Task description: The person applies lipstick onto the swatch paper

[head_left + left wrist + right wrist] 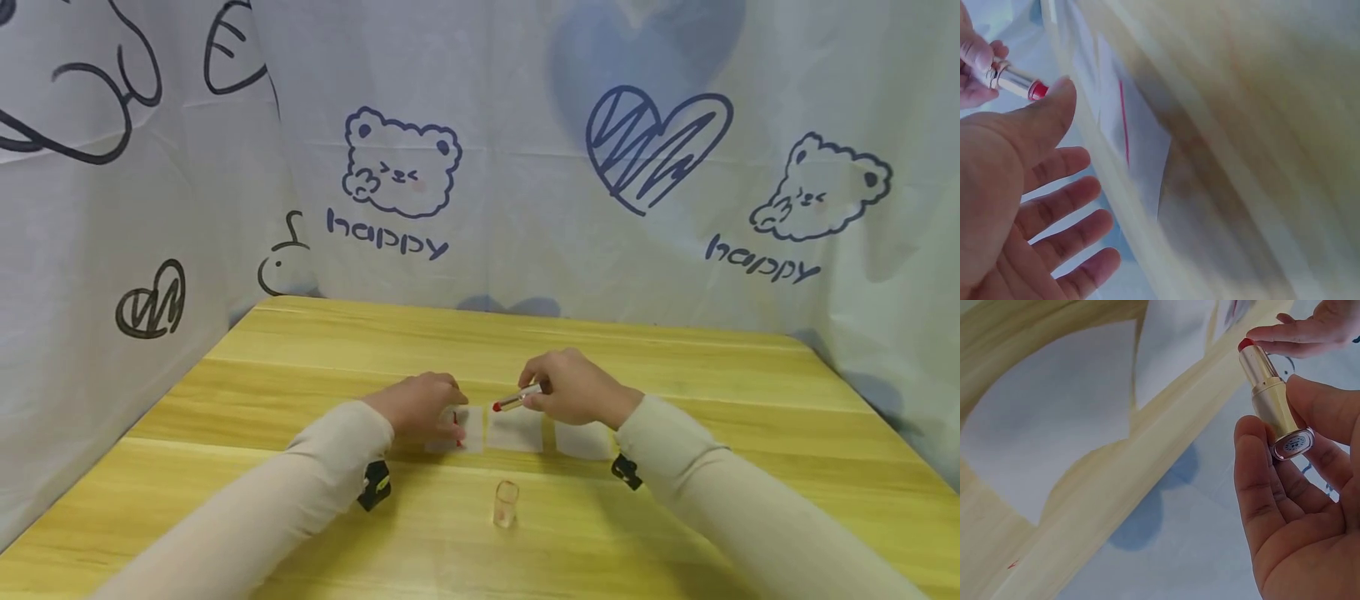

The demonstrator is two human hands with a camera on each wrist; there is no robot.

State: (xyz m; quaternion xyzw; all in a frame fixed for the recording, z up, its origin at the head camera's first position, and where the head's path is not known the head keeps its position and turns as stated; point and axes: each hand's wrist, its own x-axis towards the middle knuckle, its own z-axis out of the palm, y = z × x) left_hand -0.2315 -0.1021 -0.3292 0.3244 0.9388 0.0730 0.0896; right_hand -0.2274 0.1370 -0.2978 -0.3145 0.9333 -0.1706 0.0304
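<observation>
In the head view, my right hand (576, 388) pinches an uncapped lipstick (516, 399), its red tip pointing left above the middle white paper (514, 433). A gold-and-silver tube and a round label on its base show on the lipstick (1272, 403) in the right wrist view. My left hand (422, 404) hovers over the left white paper (474, 433), fingers spread and nothing held; whether it touches the sheet, I cannot tell. One red line (1124, 122) runs down that left sheet. To the right lies another white paper (583, 442), with no mark visible on it.
A clear lipstick cap (506, 505) stands on the wooden table (420, 533), nearer to me than the papers. A small red mark (1013, 564) shows on the tabletop. White curtains (517, 208) with drawn bears and hearts hang behind the table.
</observation>
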